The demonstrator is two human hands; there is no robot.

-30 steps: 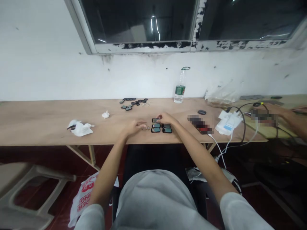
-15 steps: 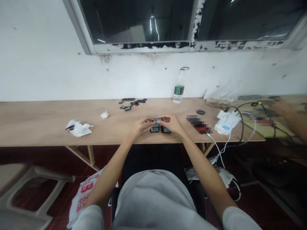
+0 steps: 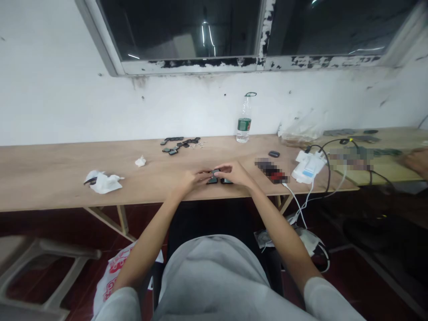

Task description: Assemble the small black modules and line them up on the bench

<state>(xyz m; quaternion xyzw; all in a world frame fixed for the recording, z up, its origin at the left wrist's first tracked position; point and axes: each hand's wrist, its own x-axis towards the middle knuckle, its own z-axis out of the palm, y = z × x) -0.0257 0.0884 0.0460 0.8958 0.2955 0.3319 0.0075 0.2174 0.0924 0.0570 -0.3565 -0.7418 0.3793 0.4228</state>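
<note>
My left hand (image 3: 192,179) and my right hand (image 3: 234,173) meet above the near edge of the long wooden table (image 3: 60,174). Both pinch one small dark oval piece (image 3: 216,171) between their fingertips, lifted slightly off the table. Under the hands lie a few more small dark pieces (image 3: 226,181) with bluish faces, partly hidden by my fingers. A further cluster of the same dark pieces (image 3: 180,143) lies farther back on the table.
A crumpled white tissue (image 3: 102,182) and a smaller scrap (image 3: 140,161) lie at left. A plastic bottle (image 3: 244,120) stands by the wall. White chargers with cables (image 3: 309,164) sit at right. Another person's hand (image 3: 414,160) rests at far right. A plastic chair (image 3: 40,267) stands lower left.
My left hand moved right from the table to meet my right hand, which lifted one dark piece from the group. The other person's hand drew back to the right.
</note>
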